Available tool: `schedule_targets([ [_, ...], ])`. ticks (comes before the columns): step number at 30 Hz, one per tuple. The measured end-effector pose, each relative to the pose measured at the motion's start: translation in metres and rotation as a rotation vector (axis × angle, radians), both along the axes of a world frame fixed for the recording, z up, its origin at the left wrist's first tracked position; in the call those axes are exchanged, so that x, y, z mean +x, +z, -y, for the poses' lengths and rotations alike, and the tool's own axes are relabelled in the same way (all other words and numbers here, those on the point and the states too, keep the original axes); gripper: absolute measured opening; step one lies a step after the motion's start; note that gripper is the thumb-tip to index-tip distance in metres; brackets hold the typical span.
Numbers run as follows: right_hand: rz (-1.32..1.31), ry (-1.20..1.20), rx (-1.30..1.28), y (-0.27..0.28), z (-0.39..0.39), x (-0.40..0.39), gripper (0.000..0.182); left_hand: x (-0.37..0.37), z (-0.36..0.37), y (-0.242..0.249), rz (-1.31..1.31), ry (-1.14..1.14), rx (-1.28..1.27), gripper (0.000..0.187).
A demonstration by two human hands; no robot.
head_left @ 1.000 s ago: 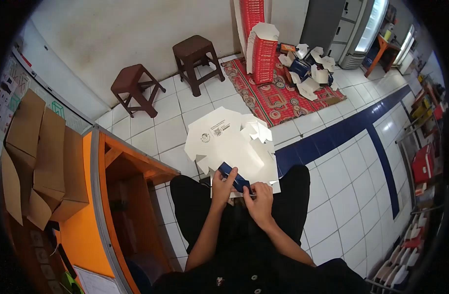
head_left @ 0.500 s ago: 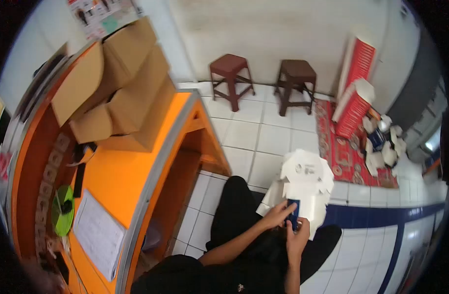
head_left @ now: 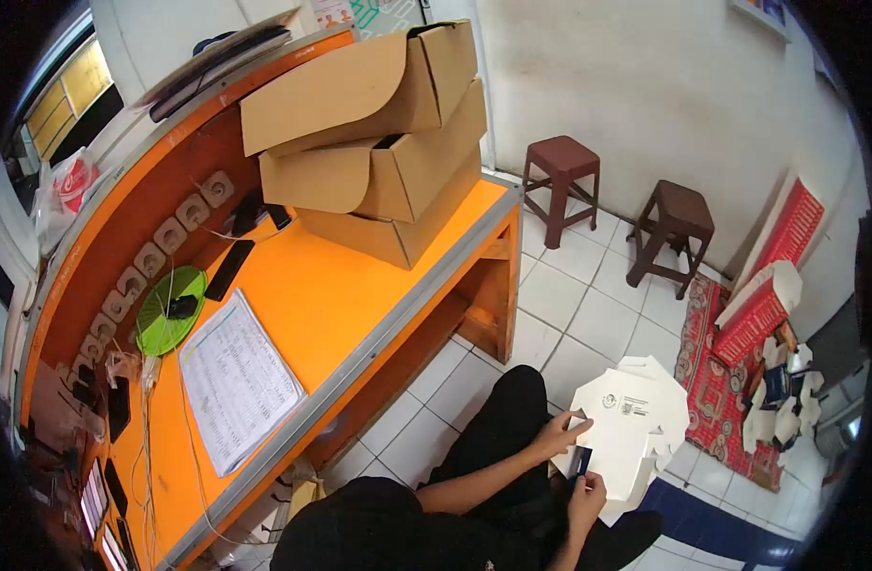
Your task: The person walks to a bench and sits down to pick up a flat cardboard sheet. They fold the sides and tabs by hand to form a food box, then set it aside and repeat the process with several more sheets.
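Near desk (head_left: 360, 295), unfolded white carton (head_left: 622, 445); right hand (head_left: 587, 499) pinching blue piece (head_left: 582, 460), left hand (head_left: 556, 438) at edge (grip unclear).

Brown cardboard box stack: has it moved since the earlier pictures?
No; the brown cardboard box stack still rests at the same end of the orange grey-edged desk.

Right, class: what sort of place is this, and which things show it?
Probably a small shop's packing area: stacked cardboard boxes and written sheets lie on an orange desk, and a heap of cartons lies on a red rug.
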State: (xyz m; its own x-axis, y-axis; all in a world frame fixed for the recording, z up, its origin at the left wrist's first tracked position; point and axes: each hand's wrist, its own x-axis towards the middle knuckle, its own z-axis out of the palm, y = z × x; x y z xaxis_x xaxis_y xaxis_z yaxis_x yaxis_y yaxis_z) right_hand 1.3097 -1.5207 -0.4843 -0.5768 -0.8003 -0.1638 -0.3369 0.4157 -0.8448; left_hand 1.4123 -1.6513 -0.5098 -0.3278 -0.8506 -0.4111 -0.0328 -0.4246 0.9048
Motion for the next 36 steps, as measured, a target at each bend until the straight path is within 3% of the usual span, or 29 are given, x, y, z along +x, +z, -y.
schedule_targets([
  [2,-0.021,0.018,0.008,0.000,0.004,0.003,0.015,0.001,0.009,0.003,0.057,-0.025,-0.006,0.051],
  [7,-0.073,0.025,0.052,-0.009,0.011,0.006,0.016,-0.012,0.014,-0.010,0.340,-0.042,-0.389,0.041],
  [14,-0.040,0.089,0.033,-0.032,0.015,0.006,0.018,-0.018,-0.013,0.010,0.152,0.014,-0.410,0.021],
  [20,0.172,-0.018,-0.079,-0.040,0.013,0.004,0.019,-0.025,-0.039,0.014,0.101,-0.025,-0.324,0.023],
  [25,0.062,-0.004,-0.115,-0.048,0.014,0.001,0.025,-0.030,-0.045,0.008,0.073,0.024,-0.359,0.023],
  [29,0.217,-0.039,-0.136,-0.028,0.014,0.006,0.032,-0.030,-0.046,0.012,0.062,0.014,-0.371,0.022],
  [36,0.177,-0.008,-0.105,-0.050,0.012,-0.007,0.030,-0.026,-0.054,0.007,0.141,-0.011,-0.499,0.021],
])
